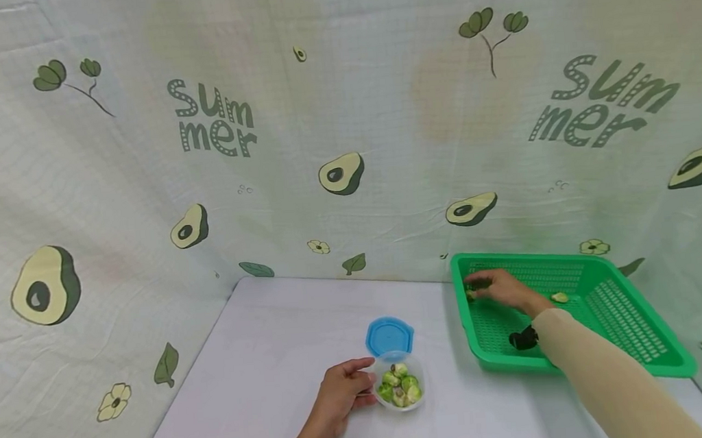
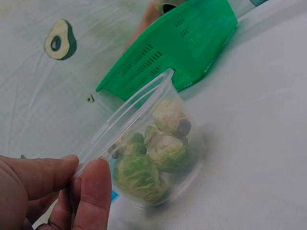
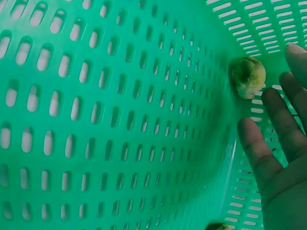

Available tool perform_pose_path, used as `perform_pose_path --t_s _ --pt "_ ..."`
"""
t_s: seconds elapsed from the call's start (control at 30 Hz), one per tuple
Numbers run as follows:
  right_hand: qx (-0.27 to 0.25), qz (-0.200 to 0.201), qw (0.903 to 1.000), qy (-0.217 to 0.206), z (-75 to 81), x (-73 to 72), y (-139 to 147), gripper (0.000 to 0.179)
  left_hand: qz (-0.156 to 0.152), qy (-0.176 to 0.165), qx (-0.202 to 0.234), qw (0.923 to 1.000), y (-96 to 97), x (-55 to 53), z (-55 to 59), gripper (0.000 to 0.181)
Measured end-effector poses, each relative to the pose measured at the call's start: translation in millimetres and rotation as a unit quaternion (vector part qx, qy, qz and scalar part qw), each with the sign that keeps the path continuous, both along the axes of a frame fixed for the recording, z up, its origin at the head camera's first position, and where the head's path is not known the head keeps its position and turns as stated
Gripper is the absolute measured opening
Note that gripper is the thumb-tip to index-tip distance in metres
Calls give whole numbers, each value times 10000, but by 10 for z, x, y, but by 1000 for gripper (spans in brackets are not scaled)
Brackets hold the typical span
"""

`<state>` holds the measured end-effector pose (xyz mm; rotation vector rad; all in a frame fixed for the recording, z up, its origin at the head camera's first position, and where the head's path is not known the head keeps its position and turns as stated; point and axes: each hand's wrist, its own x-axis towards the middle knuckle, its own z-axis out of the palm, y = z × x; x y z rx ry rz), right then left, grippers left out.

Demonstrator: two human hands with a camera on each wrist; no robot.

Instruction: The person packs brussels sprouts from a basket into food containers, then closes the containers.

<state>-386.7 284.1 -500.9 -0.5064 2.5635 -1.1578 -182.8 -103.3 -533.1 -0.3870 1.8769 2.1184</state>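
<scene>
A clear plastic tub (image 1: 398, 382) holding several Brussels sprouts (image 2: 139, 172) stands on the white table. My left hand (image 1: 342, 389) pinches its rim between thumb and fingers, as the left wrist view shows. Inside the green basket (image 1: 665, 359), my right hand (image 1: 497, 288) reaches down near the left wall, its fingers spread and apart from a Brussels sprout (image 3: 249, 77) in the corner. Another sprout (image 1: 559, 297) lies farther right on the basket floor.
A blue lid (image 1: 389, 338) lies flat just behind the tub. The perforated basket walls rise around my right hand. A printed cloth (image 1: 275, 204) hangs behind and beside the table (image 1: 285, 320).
</scene>
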Motion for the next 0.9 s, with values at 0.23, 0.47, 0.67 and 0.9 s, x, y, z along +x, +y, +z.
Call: perform_pose_path --t_s 0.23,0.47,0.67,0.9 --pt "197 268 9994 101 5 11 27 43 46 -23 -35 10000 -1 -3 10 41" --pt "173 301 9994 -93 12 16 144 40 91 -60 -86 9999 1 0 30 40" --pt "284 360 9987 -210 -5 7 194 49 70 -51 -127 9999 12 2 28 40" --pt "286 414 9982 -326 -97 -4 162 50 74 -65 -173 9998 18 8 17 41"
